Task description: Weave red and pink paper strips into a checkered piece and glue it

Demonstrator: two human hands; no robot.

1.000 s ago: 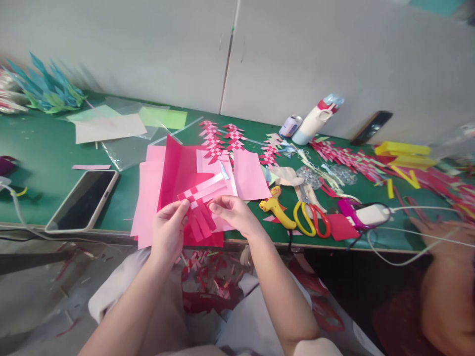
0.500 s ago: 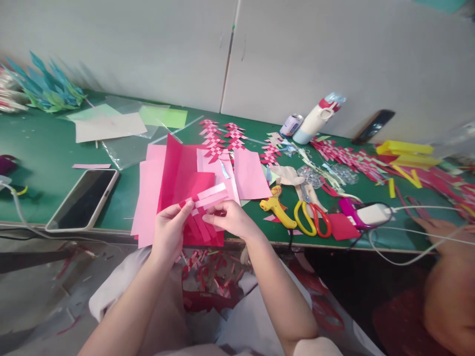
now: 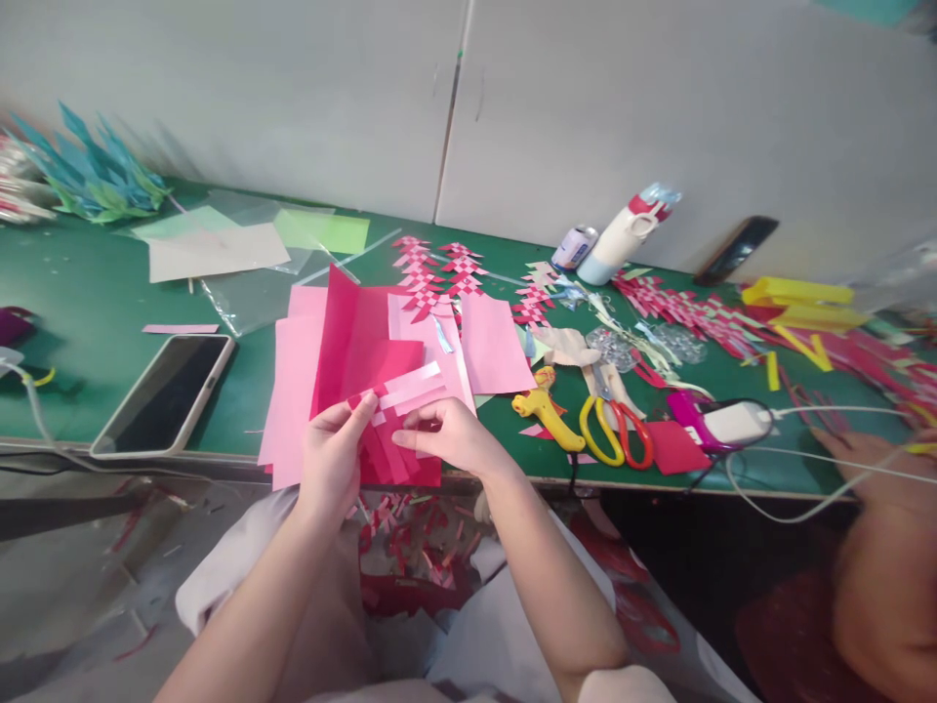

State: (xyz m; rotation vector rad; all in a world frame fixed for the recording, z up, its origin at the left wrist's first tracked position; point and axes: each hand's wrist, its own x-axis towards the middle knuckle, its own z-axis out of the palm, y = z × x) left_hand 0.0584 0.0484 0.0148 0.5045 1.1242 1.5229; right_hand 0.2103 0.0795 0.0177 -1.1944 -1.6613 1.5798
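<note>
My left hand [image 3: 331, 449] pinches the left end of a small piece of woven paper strips [image 3: 382, 415] between thumb and fingers. Pale pink strips reach out to the right from it, and darker pink ones hang downward. My right hand [image 3: 450, 434] is closed at the right side of the weave, thumb and forefinger pressed together on a strip; its exact end is hidden by the fingers. Beneath both hands lie a folded deep-pink sheet [image 3: 341, 337] and light pink sheets [image 3: 289, 391].
Finished woven strips [image 3: 417, 278] lie behind the sheets. To the right are a yellow-handled tool [image 3: 549, 412], scissors [image 3: 601, 430], a bottle [image 3: 619, 239], a can [image 3: 575, 248] and a white cable [image 3: 776, 508]. A phone [image 3: 165, 395] lies left. Another person's hand [image 3: 871, 464] rests far right.
My right hand has shifted slightly left along the woven strips, and the pale strips have tilted a little. My left hand keeps its pinch in nearly the same place.
</note>
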